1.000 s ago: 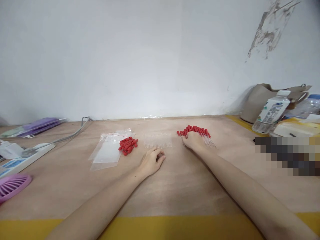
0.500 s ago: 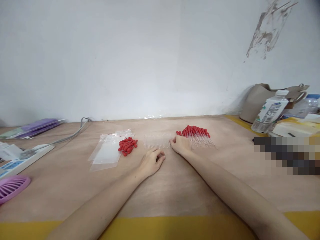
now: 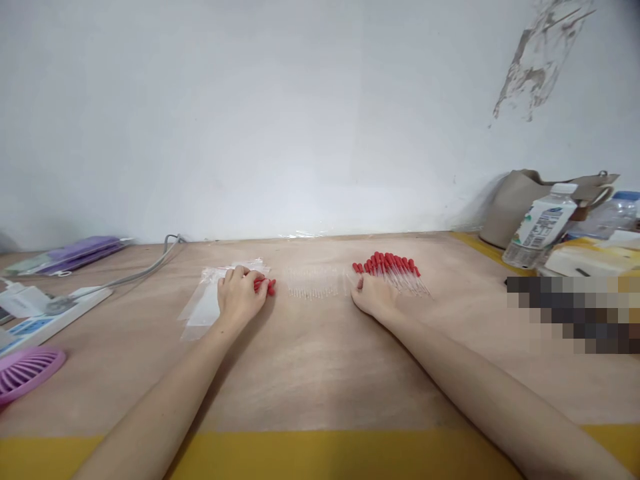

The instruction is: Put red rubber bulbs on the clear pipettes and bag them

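Observation:
My left hand [image 3: 240,295] is curled over the pile of red rubber bulbs [image 3: 271,287], fingertips and thumb closed on a bulb; the hand covers most of the pile. Beneath and left of it lie clear plastic bags [image 3: 201,319]. A row of thin clear glass dropper tubes [image 3: 313,283] lies between my hands. My right hand [image 3: 373,293] pinches one thin clear tube, which shows faintly at its fingertips. Just behind and right of that hand, several droppers with red bulbs [image 3: 393,261] are fanned out on the table.
A power strip [image 3: 55,317] with a grey cable and a pink fan [image 3: 30,375] occupy the left side. Purple packets [image 3: 85,252] lie at the back left. At the right stand a beige bag [image 3: 510,207], a labelled bottle [image 3: 543,227] and a yellow-and-white pack [image 3: 585,257].
My left hand has moved left and away from me, from in front of the tubes onto the red bulbs. My right hand has shifted slightly right, away from the tube row.

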Available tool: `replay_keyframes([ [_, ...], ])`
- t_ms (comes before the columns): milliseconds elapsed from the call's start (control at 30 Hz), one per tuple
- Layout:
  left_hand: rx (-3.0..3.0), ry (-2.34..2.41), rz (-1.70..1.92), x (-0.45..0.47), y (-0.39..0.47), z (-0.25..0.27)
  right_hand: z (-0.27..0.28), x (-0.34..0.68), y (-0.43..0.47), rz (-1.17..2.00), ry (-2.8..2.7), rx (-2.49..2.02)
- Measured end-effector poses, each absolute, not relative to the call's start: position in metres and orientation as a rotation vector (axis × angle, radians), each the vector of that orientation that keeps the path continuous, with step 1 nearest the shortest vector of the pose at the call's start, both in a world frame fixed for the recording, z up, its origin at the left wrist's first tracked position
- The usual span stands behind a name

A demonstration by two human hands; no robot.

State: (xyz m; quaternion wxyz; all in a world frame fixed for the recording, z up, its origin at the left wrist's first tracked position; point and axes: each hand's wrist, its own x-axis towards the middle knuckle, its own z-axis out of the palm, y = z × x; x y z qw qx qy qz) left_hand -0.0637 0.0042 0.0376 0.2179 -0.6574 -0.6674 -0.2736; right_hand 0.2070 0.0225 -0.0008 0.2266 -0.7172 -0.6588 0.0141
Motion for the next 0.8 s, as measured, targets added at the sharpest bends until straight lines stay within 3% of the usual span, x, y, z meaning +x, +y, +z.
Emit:
replay_keyframes([
  [533,-1.841,-1.916,-0.161,-0.051,0.039,0.043,-0.007,0.241,-0.002,0.060,-1.905,-1.852],
  [667,-1.863,-1.806,-0.285,-0.045,0.030,0.045,-0.006,0.238,0.000,0.094,-1.884,-1.847],
  [800,-2.207,-1.500,-0.635,-0.024,-0.001,0.039,-0.006,0.242,-0.005,0.078,-1.916,-1.804],
])
